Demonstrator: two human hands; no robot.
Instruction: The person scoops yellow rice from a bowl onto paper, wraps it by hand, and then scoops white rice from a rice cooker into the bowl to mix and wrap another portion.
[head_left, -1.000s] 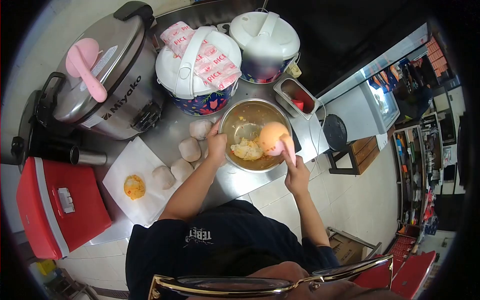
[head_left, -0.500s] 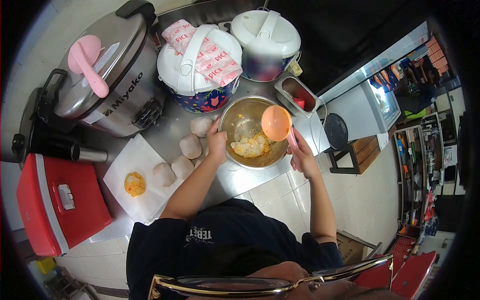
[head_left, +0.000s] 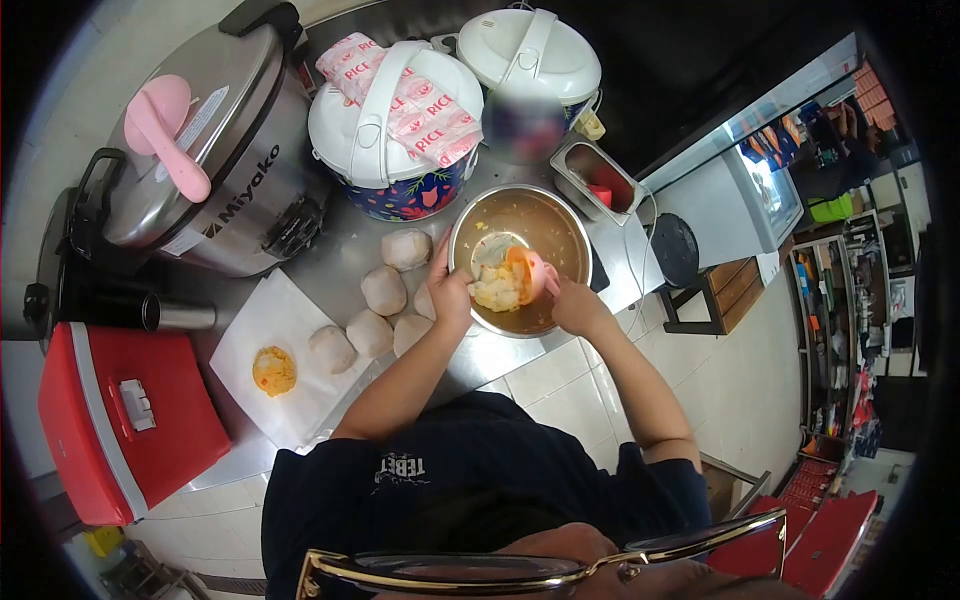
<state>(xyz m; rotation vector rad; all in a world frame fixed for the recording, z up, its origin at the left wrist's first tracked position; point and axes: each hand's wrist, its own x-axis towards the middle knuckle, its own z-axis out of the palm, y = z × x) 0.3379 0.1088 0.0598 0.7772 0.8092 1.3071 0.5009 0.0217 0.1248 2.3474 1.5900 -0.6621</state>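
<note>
My left hand (head_left: pixel 452 297) grips the left rim of a steel mixing bowl (head_left: pixel 572 235). In my right hand (head_left: pixel 580 307) is the handle of a pink rice scoop (head_left: pixel 543 278), its cup tilted down into the bowl. The scoop's mouth touches a clump of yellowish rice (head_left: pixel 497 288) on the bowl's left side. On a white paper sheet (head_left: pixel 255 340) left of my arm lies a flat round portion of orange rice (head_left: pixel 274 371). Several wrapped pale bundles (head_left: pixel 383 290) sit between the paper and the bowl.
A large Miyako cooker (head_left: pixel 230 150) carries another pink scoop (head_left: pixel 165 130). Two lidded rice cookers (head_left: pixel 415 195) (head_left: pixel 530 60) stand behind the bowl. A steel container (head_left: pixel 597 180) is at right, a red cooler box (head_left: pixel 130 420) at left.
My right hand has brought the scoop down and left, from above the bowl's right rim into the rice. The scoop has turned mouth-first toward the clump. My left hand stays on the rim.
</note>
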